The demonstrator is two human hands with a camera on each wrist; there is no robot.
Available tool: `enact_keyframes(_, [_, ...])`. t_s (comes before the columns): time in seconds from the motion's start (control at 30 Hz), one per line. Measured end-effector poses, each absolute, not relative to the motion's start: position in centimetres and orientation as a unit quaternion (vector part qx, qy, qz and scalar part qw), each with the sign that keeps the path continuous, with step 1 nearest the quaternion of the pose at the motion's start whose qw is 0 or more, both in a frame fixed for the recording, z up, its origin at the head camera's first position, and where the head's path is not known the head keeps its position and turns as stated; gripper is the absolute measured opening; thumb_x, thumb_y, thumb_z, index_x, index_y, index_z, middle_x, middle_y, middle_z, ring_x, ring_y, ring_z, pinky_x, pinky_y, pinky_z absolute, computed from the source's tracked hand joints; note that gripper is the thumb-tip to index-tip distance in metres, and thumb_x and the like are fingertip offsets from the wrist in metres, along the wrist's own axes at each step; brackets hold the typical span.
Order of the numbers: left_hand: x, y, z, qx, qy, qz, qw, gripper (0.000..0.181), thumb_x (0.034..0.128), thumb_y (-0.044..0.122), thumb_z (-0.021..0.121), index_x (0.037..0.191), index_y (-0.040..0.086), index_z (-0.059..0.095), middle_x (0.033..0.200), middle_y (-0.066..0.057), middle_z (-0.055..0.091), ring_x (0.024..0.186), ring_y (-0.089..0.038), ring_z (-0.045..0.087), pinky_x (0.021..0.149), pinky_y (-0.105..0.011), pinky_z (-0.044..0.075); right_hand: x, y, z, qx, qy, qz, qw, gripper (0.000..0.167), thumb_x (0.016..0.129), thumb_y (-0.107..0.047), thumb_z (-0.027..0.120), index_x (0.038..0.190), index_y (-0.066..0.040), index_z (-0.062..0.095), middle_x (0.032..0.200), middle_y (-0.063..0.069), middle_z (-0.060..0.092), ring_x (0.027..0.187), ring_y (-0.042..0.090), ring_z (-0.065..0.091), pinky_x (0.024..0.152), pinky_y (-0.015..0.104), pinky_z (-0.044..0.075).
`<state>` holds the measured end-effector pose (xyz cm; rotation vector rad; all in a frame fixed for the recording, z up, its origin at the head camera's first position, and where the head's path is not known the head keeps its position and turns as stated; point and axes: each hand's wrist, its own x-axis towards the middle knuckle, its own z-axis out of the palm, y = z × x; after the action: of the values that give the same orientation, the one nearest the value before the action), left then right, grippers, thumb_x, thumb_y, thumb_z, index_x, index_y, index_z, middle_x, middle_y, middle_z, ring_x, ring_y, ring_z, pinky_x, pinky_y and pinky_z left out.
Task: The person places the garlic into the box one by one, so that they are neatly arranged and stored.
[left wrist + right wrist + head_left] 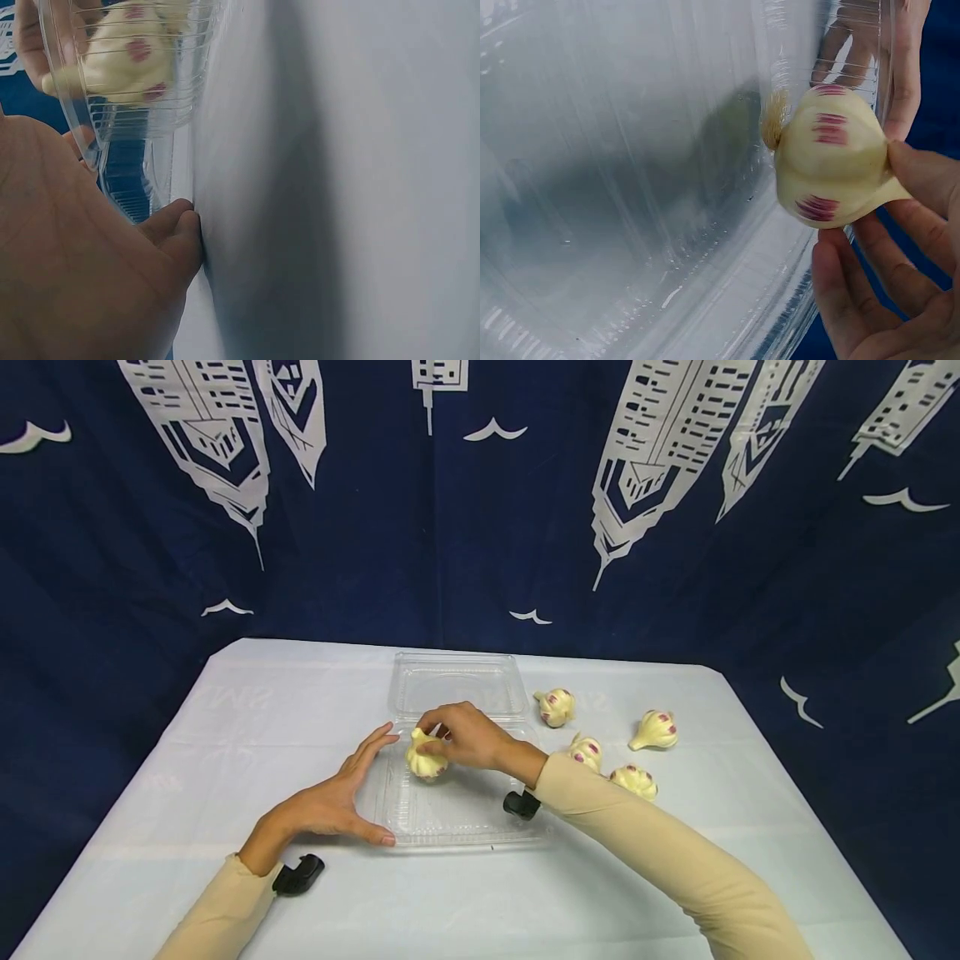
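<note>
A garlic bulb (424, 758) with purple streaks is pinched in my right hand (472, 737), over the left part of a clear plastic container (468, 838). In the right wrist view, thumb and fingers grip the bulb (832, 161) near its stem, its root tuft pointing toward the container floor. My left hand (330, 803) lies along the container's left side, thumb and fingers spread. From the left wrist, the bulb (135, 60) shows through the ribbed clear wall. The container's hinged lid (459, 687) is folded back, away from me.
Several more garlic bulbs lie to the right on the white-covered table (247, 718): one near the lid (556, 707), one farther right (655, 729), and others beside my right forearm, such as this bulb (634, 782). A dark blue patterned cloth (435, 527) hangs behind.
</note>
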<state>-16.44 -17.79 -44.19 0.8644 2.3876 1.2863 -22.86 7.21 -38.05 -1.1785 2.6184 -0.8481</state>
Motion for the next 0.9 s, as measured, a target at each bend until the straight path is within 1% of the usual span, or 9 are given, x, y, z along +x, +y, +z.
enact_keyframes(0.07, [-16.44,-17.78,-44.23,0.3,0.83,0.446,0.148,0.131,0.0672,0.039,0.093,0.16,0.014,0.004,0.168,-0.003,-0.013,0.152,-0.044,-0.003,0.111,-0.078,0.012,-22.86,7.01,-37.98,-0.385,0.882,-0.263,0.068,0.018,0.093,-0.016,0.072,0.109,-0.007,0.074,0.103,0.006,0.075,0.091,0.019,0.071,0.081,0.026,0.057])
enact_keyframes(0.13, [-16.44,-17.77,-44.25,0.3,0.831,0.445,0.148,0.131,0.067,0.04,0.093,0.16,0.014,0.004,0.168,-0.003,-0.013,0.152,-0.044,-0.003,0.111,-0.078,0.012,-22.87,6.77,-37.9,-0.375,0.892,-0.245,0.066,0.018,0.093,-0.019,0.072,0.108,-0.008,0.074,0.101,0.005,0.075,0.089,0.017,0.07,0.079,0.024,0.056])
enact_keyframes(0.23, [-16.43,-17.79,-44.23,0.299,0.831,0.445,0.147,0.131,0.0666,0.04,0.093,0.16,0.015,0.004,0.168,-0.002,-0.013,0.152,-0.044,-0.003,0.111,-0.078,0.012,-22.93,6.41,-37.77,-0.361,0.902,-0.226,0.065,0.018,0.093,-0.021,0.073,0.107,-0.01,0.075,0.1,0.004,0.076,0.086,0.014,0.069,0.076,0.023,0.055])
enact_keyframes(0.43, [-16.47,-17.8,-44.17,0.303,0.829,0.448,0.144,0.131,0.0668,0.039,0.093,0.16,0.017,0.004,0.168,-0.003,-0.013,0.152,-0.044,-0.002,0.111,-0.078,0.013,-23.13,6.16,-37.65,-0.358,0.904,-0.226,0.065,0.018,0.093,-0.018,0.073,0.108,-0.008,0.073,0.101,0.006,0.076,0.082,0.013,0.07,0.073,0.022,0.055])
enact_keyframes(0.53, [-16.51,-17.79,-44.18,0.305,0.829,0.447,0.143,0.13,0.0669,0.039,0.093,0.16,0.017,0.004,0.167,-0.003,-0.012,0.152,-0.044,-0.002,0.111,-0.078,0.013,-23.19,6.23,-37.69,-0.358,0.903,-0.229,0.068,0.018,0.093,-0.018,0.073,0.108,-0.008,0.072,0.101,0.007,0.076,0.082,0.013,0.07,0.073,0.022,0.055])
enact_keyframes(0.67, [-16.55,-17.81,-44.16,0.306,0.83,0.445,0.141,0.131,0.0668,0.039,0.093,0.16,0.015,0.005,0.167,-0.003,-0.012,0.152,-0.043,-0.001,0.111,-0.078,0.014,-23.26,6.34,-37.67,-0.356,0.902,-0.233,0.078,0.019,0.092,-0.019,0.074,0.108,-0.009,0.072,0.101,0.006,0.076,0.084,0.014,0.07,0.075,0.023,0.055])
enact_keyframes(0.9, [-16.56,-17.78,-44.17,0.309,0.827,0.448,0.139,0.13,0.0665,0.038,0.094,0.159,0.013,0.006,0.168,-0.005,-0.012,0.152,-0.043,-0.001,0.111,-0.078,0.013,-23.3,7.11,-37.42,-0.36,0.893,-0.255,0.087,0.024,0.087,-0.017,0.079,0.108,-0.009,0.072,0.102,0.005,0.075,0.086,0.017,0.07,0.078,0.023,0.055])
